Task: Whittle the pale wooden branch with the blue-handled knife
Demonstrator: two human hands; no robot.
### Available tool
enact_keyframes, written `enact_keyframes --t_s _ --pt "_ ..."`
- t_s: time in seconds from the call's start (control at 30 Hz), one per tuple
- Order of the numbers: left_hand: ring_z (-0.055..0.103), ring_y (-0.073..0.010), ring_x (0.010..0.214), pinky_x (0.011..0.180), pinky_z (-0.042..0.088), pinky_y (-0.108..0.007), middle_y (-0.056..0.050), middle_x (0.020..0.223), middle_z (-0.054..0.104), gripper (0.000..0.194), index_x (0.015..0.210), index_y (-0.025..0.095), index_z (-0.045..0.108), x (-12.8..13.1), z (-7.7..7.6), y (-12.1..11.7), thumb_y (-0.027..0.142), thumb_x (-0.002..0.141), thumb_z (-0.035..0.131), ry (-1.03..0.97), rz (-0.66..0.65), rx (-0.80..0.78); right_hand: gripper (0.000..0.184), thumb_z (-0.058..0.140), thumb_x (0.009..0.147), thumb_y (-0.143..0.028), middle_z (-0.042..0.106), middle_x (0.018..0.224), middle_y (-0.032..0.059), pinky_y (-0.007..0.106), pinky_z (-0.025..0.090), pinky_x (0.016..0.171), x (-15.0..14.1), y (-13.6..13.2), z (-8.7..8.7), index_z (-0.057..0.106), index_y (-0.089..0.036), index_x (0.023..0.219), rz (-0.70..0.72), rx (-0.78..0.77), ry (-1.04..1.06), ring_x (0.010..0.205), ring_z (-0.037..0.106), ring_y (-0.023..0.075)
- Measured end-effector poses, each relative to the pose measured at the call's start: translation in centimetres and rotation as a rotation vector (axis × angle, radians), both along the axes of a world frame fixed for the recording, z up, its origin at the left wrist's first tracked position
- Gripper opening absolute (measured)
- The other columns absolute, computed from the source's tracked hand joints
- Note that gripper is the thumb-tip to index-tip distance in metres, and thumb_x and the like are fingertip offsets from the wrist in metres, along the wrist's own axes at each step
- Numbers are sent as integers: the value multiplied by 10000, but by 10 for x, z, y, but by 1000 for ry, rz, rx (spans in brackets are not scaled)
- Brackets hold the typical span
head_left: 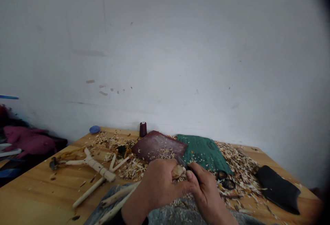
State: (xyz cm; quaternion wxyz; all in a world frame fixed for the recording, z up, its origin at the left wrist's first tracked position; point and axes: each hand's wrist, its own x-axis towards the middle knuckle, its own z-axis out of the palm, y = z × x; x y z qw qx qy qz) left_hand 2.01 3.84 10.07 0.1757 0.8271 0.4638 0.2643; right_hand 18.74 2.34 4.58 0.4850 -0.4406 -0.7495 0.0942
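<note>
My left hand (158, 180) is wrapped round a piece of wood (177, 172), whose pale cut end shows beyond the fingers. My right hand (206, 189) grips a knife (182, 163) by its dark handle, the blade lying close to that cut end. My left thumb reaches across towards the right hand. Peeled branches (119, 196) run under my left forearm over a grey cloth (177, 214) strewn with shavings; whether they join the held wood is hidden. Left of my hands lies a forked slingshot frame of peeled wood (96, 166).
Wood shavings (134, 170) cover much of the table (33, 197). Dark red sandpaper (157, 146) and a green sheet (203, 151) lie behind my hands, near a thread spool (143, 129). Black-handled scissors (228, 183) and a dark flat piece (278, 189) are at right. A wall stands behind.
</note>
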Motion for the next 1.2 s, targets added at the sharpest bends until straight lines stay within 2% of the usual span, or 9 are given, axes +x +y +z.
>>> enact_keyframes --t_s 0.13,0.27,0.47,0.67,0.8,0.9,1.2 --pt "411 -115 520 493 188 -263 57 534 459 477 601 203 452 -4 0 4 635 693 631 21 44 37 287 380 965 -406 532 661 -27 229 352 543 1 -3 6 519 -226 790 62 -13 52 596 520 142" --pt "472 -137 546 505 227 -258 40 545 498 457 620 203 494 -5 3 3 637 737 576 6 -8 -11 321 375 964 -423 512 655 -24 231 336 556 -1 -4 13 486 -226 737 135 -67 -4 595 501 138" --pt "518 -143 561 518 231 -260 38 556 529 429 610 200 488 -3 5 1 583 788 558 16 -31 24 369 365 959 -483 527 643 -15 242 291 536 -1 -3 13 480 -228 719 45 -89 -111 580 499 142" --pt "516 -133 551 512 216 -265 42 577 541 418 622 199 484 -2 3 4 559 829 535 35 -59 128 363 364 961 -486 557 674 -5 241 312 557 3 -2 14 486 -232 733 45 -108 -147 619 531 151" --pt "507 -134 527 503 206 -271 37 567 541 443 618 198 500 -3 1 4 585 834 520 65 -40 143 366 361 960 -490 574 687 -1 240 317 555 4 -2 13 499 -230 742 32 -98 -159 617 537 151" --pt "537 -142 569 516 223 -273 26 607 574 435 622 195 515 -3 -3 5 563 854 510 45 -75 159 362 357 967 -478 577 690 -5 238 319 563 5 -2 12 503 -229 748 69 -124 -147 629 547 150" --pt "551 -129 615 546 272 -247 47 630 598 317 646 190 560 0 -6 7 441 834 605 -77 -73 71 365 360 970 -485 572 671 -9 243 318 579 5 1 11 489 -239 733 12 -120 -173 627 559 159"
